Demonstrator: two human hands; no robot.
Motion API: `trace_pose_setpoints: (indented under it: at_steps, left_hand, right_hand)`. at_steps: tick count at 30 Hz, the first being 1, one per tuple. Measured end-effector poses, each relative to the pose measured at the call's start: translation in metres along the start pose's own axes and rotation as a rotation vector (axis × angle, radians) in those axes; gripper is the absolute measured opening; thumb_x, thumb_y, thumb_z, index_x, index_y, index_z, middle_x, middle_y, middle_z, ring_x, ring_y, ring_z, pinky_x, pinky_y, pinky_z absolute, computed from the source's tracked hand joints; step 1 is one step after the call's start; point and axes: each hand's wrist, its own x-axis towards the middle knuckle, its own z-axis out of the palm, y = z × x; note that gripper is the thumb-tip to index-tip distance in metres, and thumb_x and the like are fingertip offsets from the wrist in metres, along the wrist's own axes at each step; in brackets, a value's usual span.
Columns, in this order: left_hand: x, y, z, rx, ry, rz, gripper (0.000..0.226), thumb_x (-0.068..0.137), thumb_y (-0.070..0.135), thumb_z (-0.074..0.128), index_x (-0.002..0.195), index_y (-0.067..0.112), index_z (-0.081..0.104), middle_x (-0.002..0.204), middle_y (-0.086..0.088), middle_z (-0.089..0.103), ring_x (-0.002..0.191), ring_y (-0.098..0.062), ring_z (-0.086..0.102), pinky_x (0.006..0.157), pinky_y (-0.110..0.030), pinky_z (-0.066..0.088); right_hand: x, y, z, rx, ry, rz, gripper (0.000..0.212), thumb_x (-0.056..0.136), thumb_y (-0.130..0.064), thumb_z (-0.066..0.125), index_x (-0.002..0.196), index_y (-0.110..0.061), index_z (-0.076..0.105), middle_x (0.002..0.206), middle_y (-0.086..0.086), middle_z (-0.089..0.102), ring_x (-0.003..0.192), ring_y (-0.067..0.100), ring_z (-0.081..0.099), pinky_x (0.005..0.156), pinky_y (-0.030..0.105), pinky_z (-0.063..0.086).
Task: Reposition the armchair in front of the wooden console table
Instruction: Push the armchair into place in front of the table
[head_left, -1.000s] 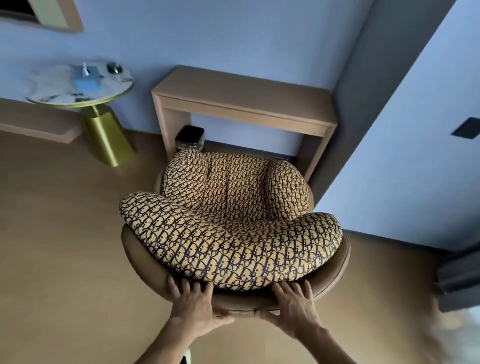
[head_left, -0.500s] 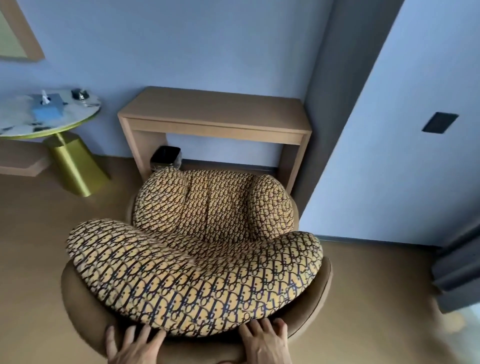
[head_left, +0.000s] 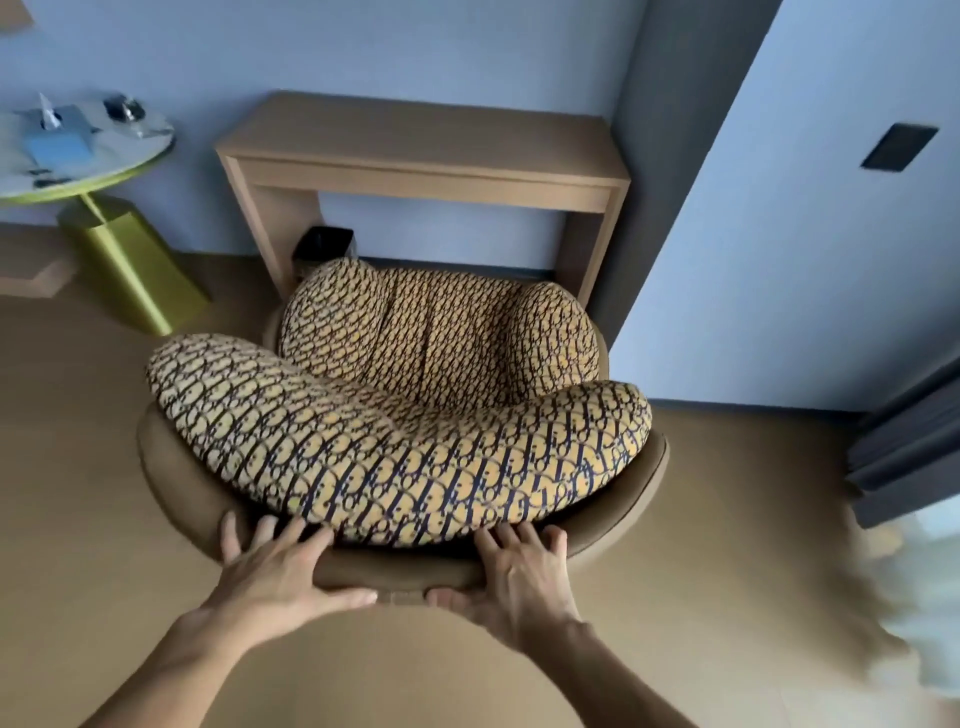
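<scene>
The armchair (head_left: 405, 431) has a brown leather shell and yellow-and-navy patterned cushions. It stands on the floor with its seat end close to the wooden console table (head_left: 421, 150), which is against the wall. My left hand (head_left: 275, 569) grips the near rim of the chair's backrest, fingers over the top and thumb beneath. Just to its right, my right hand (head_left: 514, 577) clasps the same rim in the same way. Both forearms reach in from the bottom of the view.
A small black bin (head_left: 324, 244) sits under the console's left side, just beyond the chair. A round marble side table on a gold base (head_left: 124, 260) stands at the left with a tissue box on top. Grey wall (head_left: 670, 171) and dark curtain (head_left: 909, 447) lie to the right.
The chair has slid forward, its seat end now closer to the console's opening. My hands, half out of view half a second ago, show fully again, still holding the back rim.
</scene>
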Motion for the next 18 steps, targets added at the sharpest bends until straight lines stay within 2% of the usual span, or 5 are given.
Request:
trace_pose_setpoints:
  at_steps: [4, 9, 13, 15, 18]
  left_hand:
    - [0.003, -0.016, 0.000, -0.032, 0.022, 0.059, 0.118, 0.047, 0.112, 0.008, 0.130, 0.039, 0.049, 0.148, 0.003, 0.044, 0.143, -0.032, 0.027, 0.117, -0.066, -0.004]
    - [0.009, -0.025, 0.003, -0.164, 0.032, 0.021, 0.105, 0.073, 0.095, -0.009, 0.144, 0.043, 0.048, 0.163, 0.001, 0.038, 0.155, -0.027, 0.017, 0.120, -0.057, -0.009]
    - [0.015, -0.007, 0.020, 0.001, 0.464, 0.077, 0.072, 0.097, 0.060, 0.014, 0.099, 0.023, 0.076, 0.113, -0.005, 0.075, 0.114, -0.029, 0.061, 0.098, -0.047, 0.037]
    - [0.018, -0.006, 0.034, -0.050, 0.768, 0.140, 0.053, 0.093, 0.045, 0.030, 0.075, 0.014, 0.069, 0.083, -0.008, 0.073, 0.087, -0.032, 0.061, 0.083, -0.044, 0.040]
    - [0.030, -0.007, 0.043, -0.056, 0.957, 0.182, 0.037, 0.090, 0.039, 0.039, 0.074, 0.014, 0.060, 0.076, -0.008, 0.063, 0.081, -0.034, 0.052, 0.076, -0.044, 0.036]
  right_hand:
    - [0.001, -0.013, 0.005, 0.042, 0.015, 0.048, 0.087, 0.084, -0.086, 0.000, 0.119, -0.029, 0.056, 0.121, 0.001, 0.063, 0.117, 0.026, 0.052, 0.101, 0.052, 0.029]
    - [0.030, -0.022, 0.010, 0.015, 0.000, 0.117, 0.041, 0.099, -0.050, 0.028, 0.088, -0.020, 0.054, 0.098, 0.011, 0.070, 0.080, 0.027, 0.058, 0.071, 0.038, 0.040]
    - [0.033, -0.018, 0.028, -0.062, 0.243, 0.084, 0.032, 0.089, -0.043, 0.032, 0.079, -0.020, 0.053, 0.089, 0.009, 0.069, 0.083, 0.029, 0.060, 0.064, 0.034, 0.035]
    - [0.031, -0.015, 0.030, -0.055, 0.344, 0.036, 0.028, 0.085, -0.041, 0.035, 0.078, -0.021, 0.053, 0.085, 0.005, 0.068, 0.085, 0.026, 0.059, 0.069, 0.034, 0.040]
    - [0.032, -0.010, 0.029, -0.035, 0.439, 0.029, 0.021, 0.082, -0.038, 0.039, 0.070, -0.022, 0.047, 0.075, 0.002, 0.065, 0.075, 0.026, 0.058, 0.066, 0.034, 0.042]
